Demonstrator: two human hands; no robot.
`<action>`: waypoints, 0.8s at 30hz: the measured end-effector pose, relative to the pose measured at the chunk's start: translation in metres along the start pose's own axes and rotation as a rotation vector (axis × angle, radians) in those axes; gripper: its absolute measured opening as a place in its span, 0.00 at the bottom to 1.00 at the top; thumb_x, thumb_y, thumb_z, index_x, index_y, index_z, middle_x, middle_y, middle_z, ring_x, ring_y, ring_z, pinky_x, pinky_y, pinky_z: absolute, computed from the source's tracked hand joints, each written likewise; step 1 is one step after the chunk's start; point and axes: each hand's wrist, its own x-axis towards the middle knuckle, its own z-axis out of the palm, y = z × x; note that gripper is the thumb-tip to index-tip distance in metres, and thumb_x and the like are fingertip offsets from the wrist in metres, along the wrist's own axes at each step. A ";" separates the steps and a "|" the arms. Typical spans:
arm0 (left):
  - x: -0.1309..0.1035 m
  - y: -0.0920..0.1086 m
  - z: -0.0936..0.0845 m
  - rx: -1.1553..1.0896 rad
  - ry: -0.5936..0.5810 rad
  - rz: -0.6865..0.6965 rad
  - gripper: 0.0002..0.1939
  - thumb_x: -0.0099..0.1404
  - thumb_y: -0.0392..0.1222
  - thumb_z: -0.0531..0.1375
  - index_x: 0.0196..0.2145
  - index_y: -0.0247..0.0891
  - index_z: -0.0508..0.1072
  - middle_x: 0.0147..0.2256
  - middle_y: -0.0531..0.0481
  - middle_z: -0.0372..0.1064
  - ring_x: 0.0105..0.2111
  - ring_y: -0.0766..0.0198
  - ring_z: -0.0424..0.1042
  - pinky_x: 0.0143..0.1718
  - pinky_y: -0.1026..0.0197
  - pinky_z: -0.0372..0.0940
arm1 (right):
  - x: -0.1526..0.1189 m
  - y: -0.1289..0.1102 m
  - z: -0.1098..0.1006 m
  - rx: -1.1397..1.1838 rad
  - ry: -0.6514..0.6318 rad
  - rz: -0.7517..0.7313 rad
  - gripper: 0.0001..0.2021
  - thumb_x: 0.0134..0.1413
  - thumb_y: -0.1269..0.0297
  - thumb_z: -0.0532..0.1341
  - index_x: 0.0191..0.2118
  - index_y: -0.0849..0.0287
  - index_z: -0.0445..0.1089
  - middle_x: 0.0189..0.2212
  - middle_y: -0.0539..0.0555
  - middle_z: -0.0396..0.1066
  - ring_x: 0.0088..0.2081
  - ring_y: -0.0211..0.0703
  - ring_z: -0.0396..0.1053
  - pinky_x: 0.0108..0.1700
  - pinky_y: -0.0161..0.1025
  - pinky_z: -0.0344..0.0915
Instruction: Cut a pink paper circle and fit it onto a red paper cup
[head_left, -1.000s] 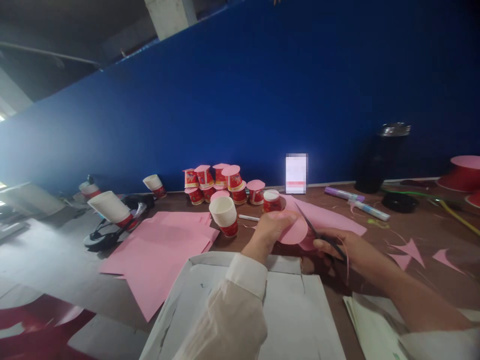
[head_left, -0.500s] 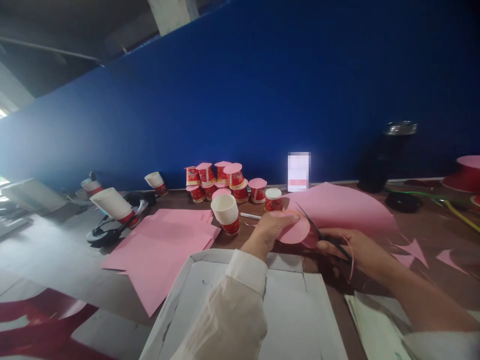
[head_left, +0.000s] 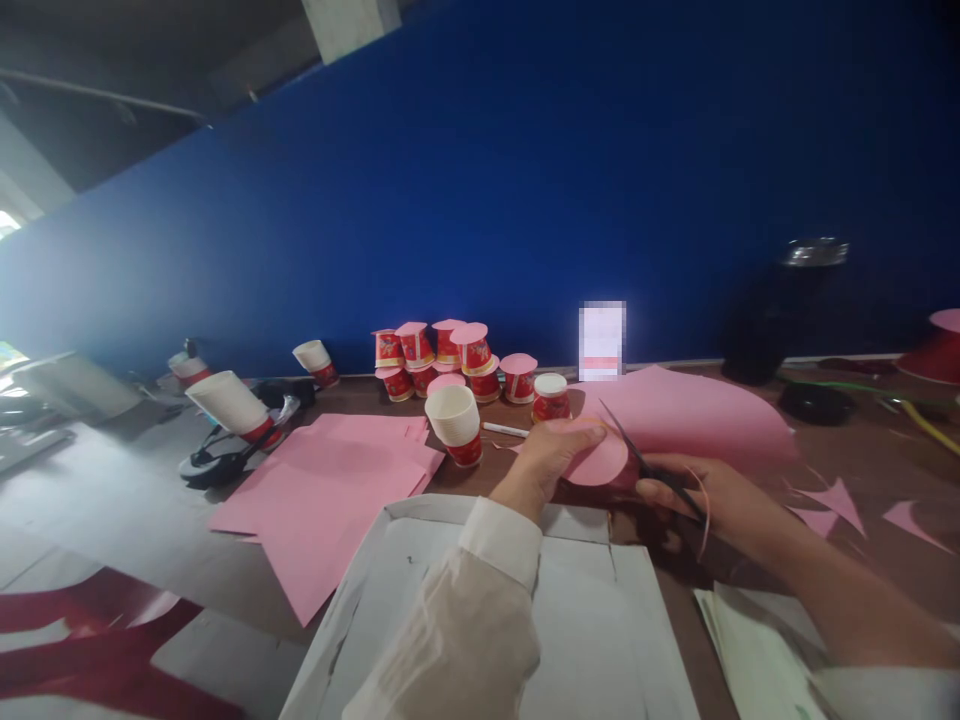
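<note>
My left hand [head_left: 553, 452] pinches a round pink paper disc [head_left: 600, 462], thumb on top. Black scissors [head_left: 643, 468] are in my right hand [head_left: 679, 492], their blades pointing up and left past the disc's right edge. A thin pink paper strip [head_left: 705, 510] curls over the fingers of that hand. Just behind the disc stands a small red jar with a white lid [head_left: 551, 398]. A stack of paper cups [head_left: 454, 425] is left of my left hand, with a white pen [head_left: 504, 430] between them.
Red cups topped with pink discs [head_left: 471, 348] are piled against the blue wall [head_left: 480, 180]. Pink sheets [head_left: 330, 490] lie at left, a large curved pink sheet [head_left: 682, 410] behind my hands. Pink scraps [head_left: 836, 505] lie at right. A white box [head_left: 600, 620] is in front.
The view has shifted slightly. My left hand still holds the disc, and the scissors remain close to its right edge. Less pink paper shows below the blades.
</note>
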 end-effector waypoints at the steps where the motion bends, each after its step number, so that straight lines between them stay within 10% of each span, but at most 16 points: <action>1: 0.002 -0.002 0.000 0.003 0.005 0.012 0.14 0.50 0.42 0.74 0.34 0.32 0.83 0.32 0.45 0.78 0.33 0.59 0.74 0.46 0.53 0.66 | -0.001 -0.001 0.001 0.000 -0.002 -0.008 0.24 0.40 0.44 0.77 0.37 0.57 0.79 0.22 0.50 0.70 0.21 0.38 0.64 0.21 0.36 0.59; 24: -0.010 0.012 0.005 0.036 0.031 0.014 0.05 0.56 0.38 0.71 0.31 0.33 0.82 0.30 0.47 0.77 0.31 0.63 0.72 0.44 0.56 0.67 | 0.008 0.003 -0.010 -0.167 -0.031 -0.109 0.22 0.44 0.47 0.75 0.41 0.56 0.82 0.30 0.55 0.80 0.31 0.50 0.75 0.29 0.40 0.70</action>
